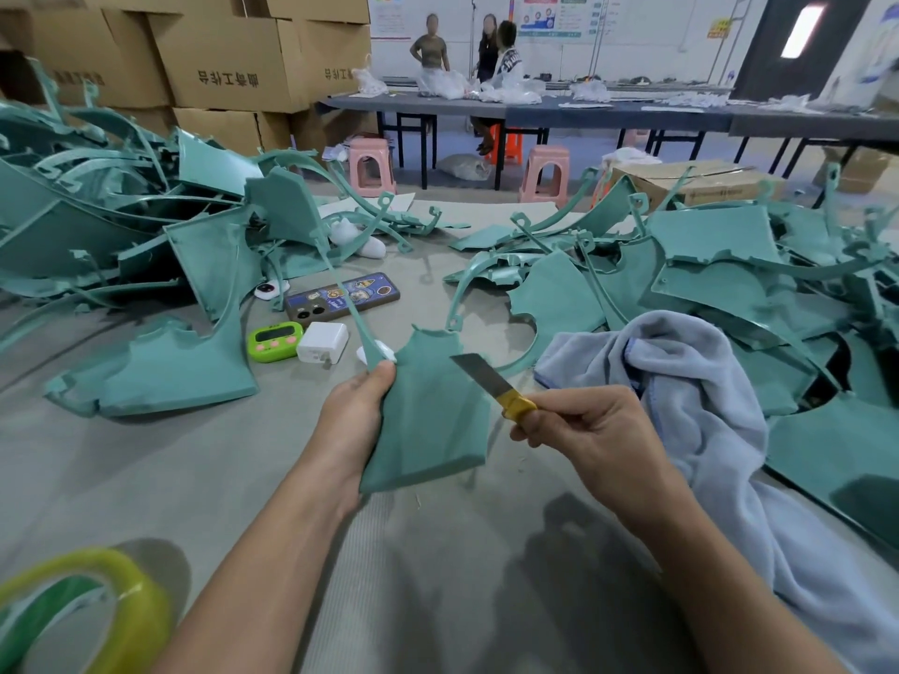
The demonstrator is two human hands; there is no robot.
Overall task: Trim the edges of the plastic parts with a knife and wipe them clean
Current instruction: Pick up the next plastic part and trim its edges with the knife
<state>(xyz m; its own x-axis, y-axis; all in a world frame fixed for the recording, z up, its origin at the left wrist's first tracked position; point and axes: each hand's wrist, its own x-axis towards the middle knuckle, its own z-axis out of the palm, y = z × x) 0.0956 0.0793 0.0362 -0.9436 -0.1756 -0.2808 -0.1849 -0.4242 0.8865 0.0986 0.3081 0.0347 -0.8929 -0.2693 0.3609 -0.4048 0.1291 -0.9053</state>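
Teal plastic part (428, 420), head view: a flat panel with a notched upper edge and a long thin arm rising toward the upper left. It is held up over the grey work surface (438, 576) at centre frame. The left hand (357, 411) clamps the panel's left edge, thumb on the front face near the base of the arm, fingers hidden behind. The right hand (584, 430) is curled round the yellow handle of a knife (491, 381). The bare blade points up and left across the panel's upper right corner; whether it touches the plastic cannot be told. A pale blue cloth (681, 381) lies crumpled just right of the right hand, draped toward the near edge. Heaps of similar teal parts lie at left (97, 211) and at right (729, 265). Between them rest a phone (343, 299), a green timer (275, 340) and a white charger (322, 342). A yellow-green tape roll (121, 600) sits at lower left. Cardboard boxes (233, 60) are stacked behind the left heap.
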